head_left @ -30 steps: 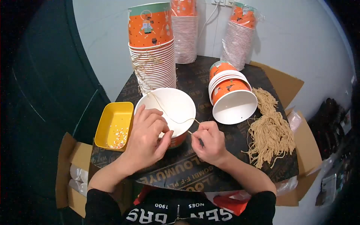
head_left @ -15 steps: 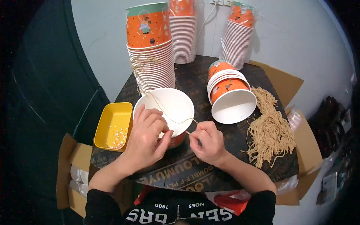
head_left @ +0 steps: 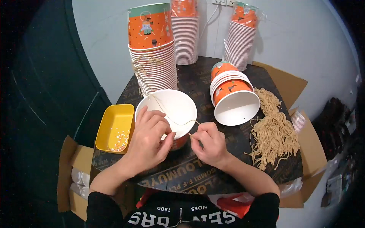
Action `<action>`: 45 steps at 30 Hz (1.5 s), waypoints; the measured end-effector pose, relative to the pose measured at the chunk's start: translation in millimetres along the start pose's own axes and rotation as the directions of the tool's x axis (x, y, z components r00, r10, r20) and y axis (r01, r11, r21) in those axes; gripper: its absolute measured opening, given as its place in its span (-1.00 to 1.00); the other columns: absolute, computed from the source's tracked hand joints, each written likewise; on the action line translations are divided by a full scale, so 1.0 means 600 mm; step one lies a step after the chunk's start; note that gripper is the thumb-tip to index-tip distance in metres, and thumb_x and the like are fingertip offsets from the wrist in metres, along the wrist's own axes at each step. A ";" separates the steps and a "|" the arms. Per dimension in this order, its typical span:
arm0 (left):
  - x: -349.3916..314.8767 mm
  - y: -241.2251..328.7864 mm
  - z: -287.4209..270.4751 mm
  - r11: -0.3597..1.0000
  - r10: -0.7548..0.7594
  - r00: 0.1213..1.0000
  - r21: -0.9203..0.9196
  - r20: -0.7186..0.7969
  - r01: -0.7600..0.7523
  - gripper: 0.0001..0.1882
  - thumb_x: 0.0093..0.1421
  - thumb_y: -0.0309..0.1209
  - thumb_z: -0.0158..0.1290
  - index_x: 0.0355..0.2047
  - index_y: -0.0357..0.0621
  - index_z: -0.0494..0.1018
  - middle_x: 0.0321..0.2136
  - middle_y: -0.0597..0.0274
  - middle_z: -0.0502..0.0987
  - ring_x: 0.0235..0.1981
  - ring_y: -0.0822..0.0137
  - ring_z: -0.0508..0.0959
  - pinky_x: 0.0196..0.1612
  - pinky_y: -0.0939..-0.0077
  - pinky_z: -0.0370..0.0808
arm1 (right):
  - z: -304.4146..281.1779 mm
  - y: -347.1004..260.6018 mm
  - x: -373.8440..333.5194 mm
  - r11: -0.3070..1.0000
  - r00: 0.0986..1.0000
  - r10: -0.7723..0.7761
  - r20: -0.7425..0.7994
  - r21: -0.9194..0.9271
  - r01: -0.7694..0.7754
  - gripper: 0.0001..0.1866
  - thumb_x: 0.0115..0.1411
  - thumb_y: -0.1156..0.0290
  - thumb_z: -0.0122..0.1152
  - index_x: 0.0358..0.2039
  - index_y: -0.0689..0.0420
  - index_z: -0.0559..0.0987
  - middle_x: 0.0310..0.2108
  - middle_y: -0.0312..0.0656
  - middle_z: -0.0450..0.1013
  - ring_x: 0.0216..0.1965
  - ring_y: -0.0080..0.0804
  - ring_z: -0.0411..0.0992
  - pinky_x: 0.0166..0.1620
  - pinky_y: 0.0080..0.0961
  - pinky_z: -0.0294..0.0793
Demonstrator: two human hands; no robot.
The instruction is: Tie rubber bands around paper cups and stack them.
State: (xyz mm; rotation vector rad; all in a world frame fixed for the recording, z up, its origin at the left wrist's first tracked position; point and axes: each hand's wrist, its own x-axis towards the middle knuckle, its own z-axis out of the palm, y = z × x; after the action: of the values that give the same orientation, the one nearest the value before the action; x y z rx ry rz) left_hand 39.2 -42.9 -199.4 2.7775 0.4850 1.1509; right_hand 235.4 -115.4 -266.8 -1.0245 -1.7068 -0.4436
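Observation:
A white-lined paper bucket [head_left: 176, 102] with an orange outside stands at the table's front, its mouth facing up. My left hand [head_left: 148, 138] lies over its near left rim, thumb and forefinger pinched together; whatever is between them is hidden. Just right of the rim, my right hand [head_left: 209, 144] pinches a thin beige string [head_left: 178, 124]. The string runs from those fingers across the bucket's mouth to its far left side. A short end pokes out by the right fingertips.
A yellow tray [head_left: 108, 129] with small white and orange beads sits left. Behind rises a tall bucket stack [head_left: 152, 70]; two wrapped stacks stand farther back. Several nested buckets [head_left: 235, 108] lie tipped over at right, beside a heap of strings [head_left: 275, 138]. Cardboard boxes [head_left: 81, 155] flank the table.
My right hand has shifted very slightly left, with the string still pinched. My left hand and the bucket look unmoved.

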 end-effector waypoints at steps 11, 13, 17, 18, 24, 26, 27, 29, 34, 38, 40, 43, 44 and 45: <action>0.036 -0.019 -0.012 0.929 -0.135 0.933 -0.285 0.333 0.236 -0.75 0.14 -0.62 0.08 -0.14 -0.23 0.45 -0.23 0.11 0.53 -0.10 0.15 0.53 0.01 0.38 0.44 | 0.003 0.001 0.002 1.000 1.000 -0.007 0.008 -0.003 0.007 -0.79 -0.10 0.66 0.33 -0.47 0.20 0.47 -0.38 -0.14 0.36 -0.56 -0.30 0.45 -0.55 -0.44 0.47; 0.048 -0.032 -0.009 0.898 -0.135 0.844 -0.297 0.518 0.325 -0.65 0.19 -0.59 0.05 0.01 -0.21 0.44 -0.17 0.10 0.54 -0.08 0.19 0.53 0.03 0.37 0.43 | 0.008 0.001 0.002 1.000 1.000 -0.006 0.003 0.009 0.006 -0.79 -0.10 0.66 0.33 -0.47 0.20 0.47 -0.38 -0.14 0.37 -0.55 -0.28 0.46 -0.54 -0.42 0.47; 0.075 -0.043 -0.004 0.861 -0.095 0.755 -0.327 0.649 0.389 -0.68 0.22 -0.51 0.02 0.00 -0.28 0.45 -0.16 0.00 0.55 -0.06 0.05 0.53 0.04 0.29 0.42 | 0.009 0.005 0.001 1.000 1.000 -0.013 -0.007 0.010 0.014 -0.79 -0.10 0.66 0.33 -0.46 0.20 0.46 -0.37 -0.14 0.37 -0.54 -0.27 0.47 -0.54 -0.41 0.47; 0.077 -0.045 -0.005 0.865 -0.039 0.742 -0.350 0.669 0.360 -0.70 0.23 -0.51 0.02 -0.02 -0.29 0.47 -0.15 0.00 0.56 -0.07 0.08 0.54 0.04 0.30 0.43 | 0.008 0.004 0.004 1.000 1.000 -0.019 -0.008 0.015 0.019 -0.79 -0.09 0.66 0.33 -0.47 0.20 0.46 -0.37 -0.14 0.38 -0.55 -0.27 0.47 -0.54 -0.40 0.47; 0.096 -0.062 0.007 0.854 0.024 0.609 -0.332 0.793 0.400 -0.73 0.25 -0.50 0.03 -0.03 -0.22 0.49 -0.18 0.12 0.58 -0.10 0.28 0.54 0.03 0.42 0.42 | 0.008 0.008 0.006 1.000 1.000 -0.011 0.004 0.015 0.010 -0.81 -0.05 0.64 0.34 -0.47 0.20 0.46 -0.36 -0.13 0.38 -0.54 -0.26 0.47 -0.53 -0.39 0.48; 0.097 -0.063 0.012 0.843 0.030 0.580 -0.333 0.814 0.424 -0.75 0.25 -0.49 0.03 -0.06 -0.22 0.50 -0.23 0.14 0.59 -0.14 0.32 0.55 0.00 0.44 0.43 | 0.010 0.007 0.005 1.000 1.000 -0.010 0.000 0.016 0.010 -0.81 -0.03 0.64 0.34 -0.46 0.20 0.46 -0.36 -0.13 0.38 -0.55 -0.26 0.47 -0.53 -0.39 0.48; 0.097 -0.062 0.015 0.833 0.025 0.593 -0.344 0.805 0.432 -0.79 0.25 -0.49 0.04 -0.12 -0.25 0.51 -0.30 0.13 0.59 -0.22 0.33 0.54 -0.07 0.44 0.44 | 0.012 0.008 0.003 1.000 1.000 -0.012 -0.005 0.012 0.012 -0.81 -0.03 0.63 0.34 -0.46 0.20 0.47 -0.35 -0.13 0.39 -0.54 -0.26 0.47 -0.53 -0.39 0.48; 0.097 -0.062 0.020 0.825 0.021 0.606 -0.356 0.795 0.439 -0.83 0.24 -0.49 0.04 -0.19 -0.28 0.52 -0.38 0.13 0.60 -0.30 0.34 0.54 -0.13 0.44 0.45 | 0.013 0.008 -0.001 1.000 1.000 -0.013 -0.011 0.007 0.013 -0.82 -0.02 0.63 0.34 -0.45 0.20 0.47 -0.35 -0.13 0.39 -0.54 -0.26 0.47 -0.53 -0.39 0.48; 0.095 -0.057 0.020 0.801 -0.026 0.619 -0.354 0.785 0.483 -0.92 0.22 -0.51 0.03 -0.35 -0.27 0.49 -0.51 0.24 0.53 -0.40 0.44 0.47 -0.23 0.47 0.43 | 0.009 0.007 0.002 1.000 1.000 -0.016 0.002 -0.002 0.016 -0.82 0.01 0.57 0.35 -0.42 0.20 0.49 -0.38 -0.14 0.41 -0.53 -0.26 0.47 -0.50 -0.40 0.49; 0.091 -0.051 0.008 0.788 -0.112 0.633 -0.320 0.766 0.526 -0.92 0.19 -0.51 0.04 -0.38 -0.25 0.50 -0.54 0.24 0.53 -0.43 0.45 0.47 -0.27 0.48 0.44 | -0.004 0.014 -0.003 0.999 0.993 0.029 0.111 -0.034 -0.025 -0.83 0.01 0.54 0.35 -0.40 0.18 0.50 -0.43 -0.17 0.42 -0.53 -0.27 0.47 -0.50 -0.41 0.48; 0.089 -0.042 -0.002 0.741 -0.229 0.663 -0.314 0.713 0.594 -0.92 0.17 -0.50 0.06 -0.42 -0.26 0.49 -0.54 0.26 0.53 -0.44 0.46 0.47 -0.29 0.50 0.43 | -0.014 0.013 0.002 0.996 0.987 0.084 0.139 -0.018 -0.082 -0.83 0.01 0.53 0.35 -0.38 0.17 0.51 -0.49 -0.19 0.40 -0.54 -0.27 0.47 -0.51 -0.41 0.45; 0.074 -0.048 0.008 0.659 -0.256 0.712 -0.422 0.654 0.623 -0.89 0.16 -0.51 0.08 -0.49 -0.27 0.46 -0.52 0.26 0.55 -0.42 0.48 0.48 -0.30 0.55 0.43 | -0.015 0.024 0.001 0.999 0.993 0.026 0.116 -0.035 -0.022 -0.82 0.01 0.52 0.35 -0.38 0.16 0.51 -0.50 -0.20 0.37 -0.54 -0.27 0.46 -0.52 -0.39 0.45; 0.072 -0.047 0.010 0.661 -0.256 0.713 -0.421 0.652 0.622 -0.89 0.16 -0.51 0.08 -0.49 -0.27 0.46 -0.52 0.26 0.55 -0.42 0.48 0.48 -0.30 0.55 0.43 | -0.015 0.022 0.002 0.999 0.993 0.024 0.114 -0.035 -0.020 -0.82 0.01 0.52 0.35 -0.38 0.16 0.51 -0.50 -0.20 0.37 -0.54 -0.27 0.46 -0.52 -0.39 0.45; 0.070 -0.043 0.013 0.595 -0.230 0.755 -0.526 0.614 0.608 -0.88 0.15 -0.52 0.08 -0.52 -0.27 0.44 -0.51 0.26 0.56 -0.43 0.48 0.49 -0.31 0.55 0.43 | -0.013 0.019 0.003 1.000 0.992 0.017 0.127 -0.026 -0.014 -0.83 0.01 0.53 0.34 -0.38 0.16 0.51 -0.50 -0.20 0.36 -0.54 -0.27 0.46 -0.52 -0.39 0.45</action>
State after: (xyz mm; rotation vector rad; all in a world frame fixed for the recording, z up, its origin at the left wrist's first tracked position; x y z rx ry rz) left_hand 66.3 -4.4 -182.0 1.9637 0.4900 0.3453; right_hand 249.0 -113.7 -264.3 -1.1038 -1.8087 -0.3978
